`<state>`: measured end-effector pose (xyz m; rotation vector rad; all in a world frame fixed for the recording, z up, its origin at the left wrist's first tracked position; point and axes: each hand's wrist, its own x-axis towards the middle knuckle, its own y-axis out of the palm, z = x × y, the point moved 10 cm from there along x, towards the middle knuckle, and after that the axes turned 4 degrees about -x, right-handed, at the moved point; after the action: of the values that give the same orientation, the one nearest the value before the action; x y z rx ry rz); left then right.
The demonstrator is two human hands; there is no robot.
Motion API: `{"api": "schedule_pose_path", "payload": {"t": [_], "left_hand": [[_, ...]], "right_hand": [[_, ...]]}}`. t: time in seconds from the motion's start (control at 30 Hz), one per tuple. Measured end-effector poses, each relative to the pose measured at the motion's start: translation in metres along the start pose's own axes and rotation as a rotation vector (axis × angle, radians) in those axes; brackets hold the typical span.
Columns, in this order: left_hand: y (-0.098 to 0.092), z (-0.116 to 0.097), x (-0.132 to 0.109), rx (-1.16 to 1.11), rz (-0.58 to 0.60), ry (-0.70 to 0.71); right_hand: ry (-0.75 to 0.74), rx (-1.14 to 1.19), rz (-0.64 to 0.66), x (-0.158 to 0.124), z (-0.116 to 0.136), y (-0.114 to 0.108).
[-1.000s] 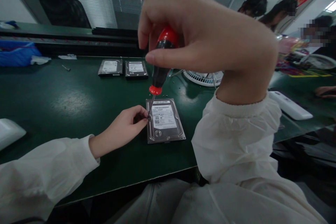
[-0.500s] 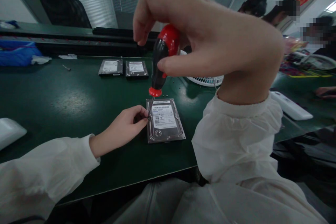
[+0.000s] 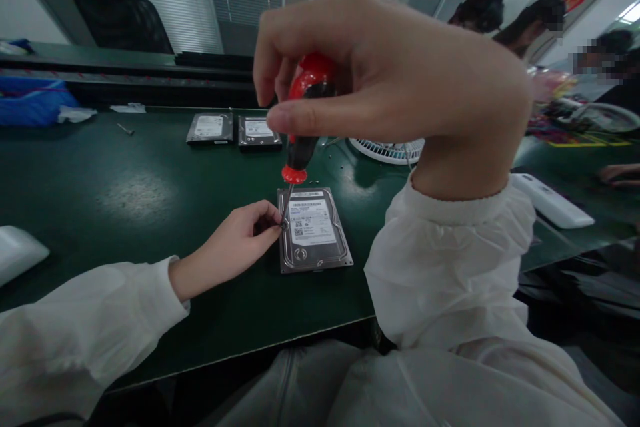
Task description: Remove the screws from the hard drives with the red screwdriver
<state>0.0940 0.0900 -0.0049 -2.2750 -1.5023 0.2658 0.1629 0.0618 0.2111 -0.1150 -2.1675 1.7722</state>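
A hard drive (image 3: 327, 255) with a white label lies flat on the green table in front of me. Above it, my right hand (image 3: 380, 73) grips the red and black handle of a screwdriver (image 3: 300, 153), thumb across its front. The shaft slants down to the drive's left edge. There my left hand (image 3: 240, 240) has thumb and index finger pinched together around the screwdriver's tip, touching the drive's edge. Whatever lies between those fingertips is too small to make out. Several tiny screws (image 3: 314, 181) lie just behind the drive.
Two more hard drives, one on the left (image 3: 210, 128) and one on the right (image 3: 259, 132), lie farther back. A white fan grille (image 3: 387, 151) stands behind my right wrist. A white device (image 3: 553, 201) rests at right, near another person's hand (image 3: 620, 175). A blue bag (image 3: 35, 101) sits far left.
My right hand has turned round the handle, its thumb moving left and slightly down across it. My left hand and the hard drive have stayed in place.
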Motion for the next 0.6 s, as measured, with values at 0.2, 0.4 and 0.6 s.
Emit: {"api": "schedule_pose_path", "payload": {"t": [0.2,0.4,0.6], "left_hand": [[0.0002,0.0017,-0.0003,-0.004,0.003,-0.021],[-0.0004,-0.0001,0.0000,0.016,-0.004,0.004],[-0.0005,0.0001,-0.0002,0.013,-0.004,0.003]], "right_hand": [[0.008,0.009,-0.004,-0.0016,-0.0009,0.0006],[0.013,-0.018,-0.009,0.0005,0.0014,-0.0004],[0.000,0.019,0.006,-0.0004,0.0024,0.0002]]}}
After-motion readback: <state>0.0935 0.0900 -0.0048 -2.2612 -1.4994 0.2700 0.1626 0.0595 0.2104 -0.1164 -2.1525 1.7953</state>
